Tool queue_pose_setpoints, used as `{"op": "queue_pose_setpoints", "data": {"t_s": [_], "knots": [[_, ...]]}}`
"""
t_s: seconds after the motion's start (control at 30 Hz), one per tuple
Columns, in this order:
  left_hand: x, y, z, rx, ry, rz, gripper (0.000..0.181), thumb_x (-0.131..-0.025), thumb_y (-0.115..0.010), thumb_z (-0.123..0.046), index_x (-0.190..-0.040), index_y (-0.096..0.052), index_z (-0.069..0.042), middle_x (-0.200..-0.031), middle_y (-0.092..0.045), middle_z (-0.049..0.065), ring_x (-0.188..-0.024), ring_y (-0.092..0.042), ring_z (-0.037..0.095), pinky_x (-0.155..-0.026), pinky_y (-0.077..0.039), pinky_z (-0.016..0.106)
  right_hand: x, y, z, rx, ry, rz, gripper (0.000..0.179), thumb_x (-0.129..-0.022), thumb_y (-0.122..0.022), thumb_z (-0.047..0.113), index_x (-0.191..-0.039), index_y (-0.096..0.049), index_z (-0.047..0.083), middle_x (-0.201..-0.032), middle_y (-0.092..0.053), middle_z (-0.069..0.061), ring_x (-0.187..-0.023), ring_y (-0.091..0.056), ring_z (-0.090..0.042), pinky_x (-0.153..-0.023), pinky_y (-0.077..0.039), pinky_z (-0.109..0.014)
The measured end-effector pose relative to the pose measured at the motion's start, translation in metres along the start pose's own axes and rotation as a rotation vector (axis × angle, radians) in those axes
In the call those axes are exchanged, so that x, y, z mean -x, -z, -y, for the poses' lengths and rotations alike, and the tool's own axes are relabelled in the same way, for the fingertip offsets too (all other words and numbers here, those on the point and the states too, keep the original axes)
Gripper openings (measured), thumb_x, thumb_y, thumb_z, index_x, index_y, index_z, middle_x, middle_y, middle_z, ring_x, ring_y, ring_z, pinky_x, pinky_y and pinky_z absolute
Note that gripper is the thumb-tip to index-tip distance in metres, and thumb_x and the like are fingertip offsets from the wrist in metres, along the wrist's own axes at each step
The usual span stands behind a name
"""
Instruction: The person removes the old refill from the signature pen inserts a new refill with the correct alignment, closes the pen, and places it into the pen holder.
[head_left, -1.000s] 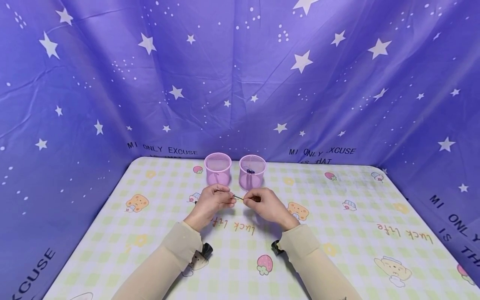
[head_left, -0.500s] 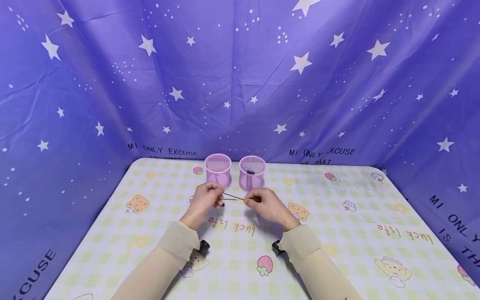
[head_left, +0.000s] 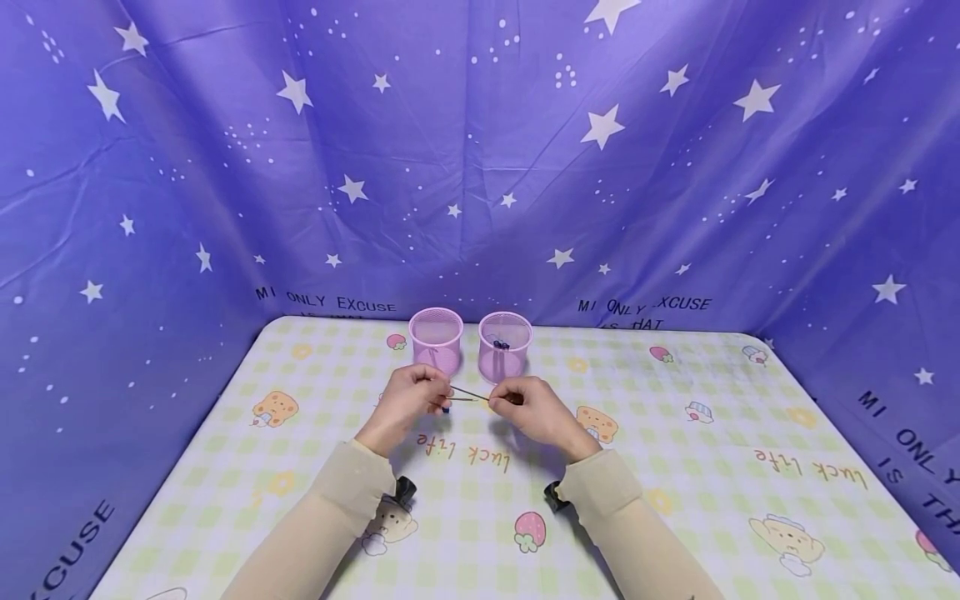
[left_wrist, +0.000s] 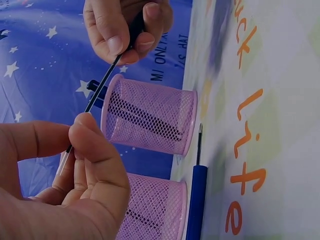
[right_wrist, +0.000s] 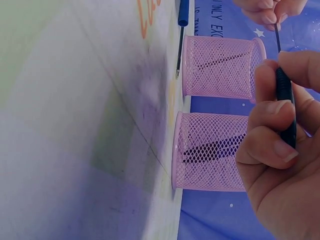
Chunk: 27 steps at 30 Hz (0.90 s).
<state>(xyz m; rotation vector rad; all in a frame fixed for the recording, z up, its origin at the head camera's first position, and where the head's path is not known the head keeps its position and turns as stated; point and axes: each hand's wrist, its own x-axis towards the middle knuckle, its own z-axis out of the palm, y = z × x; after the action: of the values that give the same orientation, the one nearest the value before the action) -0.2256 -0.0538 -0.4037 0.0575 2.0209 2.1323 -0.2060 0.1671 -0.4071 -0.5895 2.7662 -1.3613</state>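
Observation:
My right hand (head_left: 536,412) grips a dark, ridged pen grip section (right_wrist: 286,107) with curled fingers. A thin dark pen refill (left_wrist: 97,90) runs from it across to my left hand (head_left: 405,407). Thumb and forefinger of that left hand pinch the refill near its clear tail end, which sticks out past them. Below the hands, a blue pen barrel (left_wrist: 197,200) lies on the table, a metal-tipped refill (left_wrist: 199,142) protruding from one end. In the head view the left hand hides most of this barrel.
Two pink mesh pen holders stand side by side just beyond the hands. The right holder (head_left: 504,360) contains dark blue pens; a thin dark stick shows through the left holder (head_left: 437,352). A checked cloth (head_left: 720,467) covers the table, with a purple starry curtain (head_left: 480,167) behind.
Over the last second my left hand has drawn back to the left, baring more of the refill between the hands and the one on the table. The right hand has stayed almost still.

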Motion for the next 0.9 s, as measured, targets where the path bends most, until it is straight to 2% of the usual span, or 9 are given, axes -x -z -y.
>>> {"op": "queue_pose_setpoints", "data": {"t_s": [0.3, 0.57, 0.9], "knots": [[0.0016, 0.0021, -0.0020, 0.000, 0.009, 0.043, 0.013, -0.085, -0.061, 0.002, -0.096, -0.061, 0.009, -0.080, -0.064, 0.012, -0.067, -0.061, 0.017, -0.060, -0.050, 0.028, 0.0001, -0.0002, 0.0015, 0.000, -0.013, 0.005, 0.009, -0.089, -0.064, 0.014, -0.090, -0.071, 0.007, -0.082, -0.063, 0.003, -0.075, -0.056, -0.013, -0.070, -0.048, -0.030], [0.0026, 0.0002, -0.0015, -0.032, -0.004, 0.059, 0.006, -0.082, -0.062, 0.004, -0.087, -0.063, 0.006, -0.075, -0.063, 0.011, -0.063, -0.060, 0.016, -0.058, -0.050, 0.027, 0.0001, -0.0019, 0.0024, -0.001, -0.028, 0.006, 0.008, -0.089, -0.064, 0.015, -0.090, -0.071, 0.010, -0.083, -0.063, 0.004, -0.078, -0.057, -0.014, -0.072, -0.049, -0.031], [0.0043, -0.0023, -0.0006, -0.082, -0.005, 0.083, 0.007, -0.083, -0.060, 0.003, -0.087, -0.064, 0.008, -0.076, -0.063, 0.012, -0.063, -0.059, 0.016, -0.058, -0.050, 0.026, 0.0002, -0.0028, 0.0011, 0.001, -0.037, 0.005, 0.006, -0.089, -0.064, 0.015, -0.087, -0.070, 0.014, -0.083, -0.063, 0.003, -0.077, -0.057, -0.014, -0.071, -0.049, -0.032]]}}
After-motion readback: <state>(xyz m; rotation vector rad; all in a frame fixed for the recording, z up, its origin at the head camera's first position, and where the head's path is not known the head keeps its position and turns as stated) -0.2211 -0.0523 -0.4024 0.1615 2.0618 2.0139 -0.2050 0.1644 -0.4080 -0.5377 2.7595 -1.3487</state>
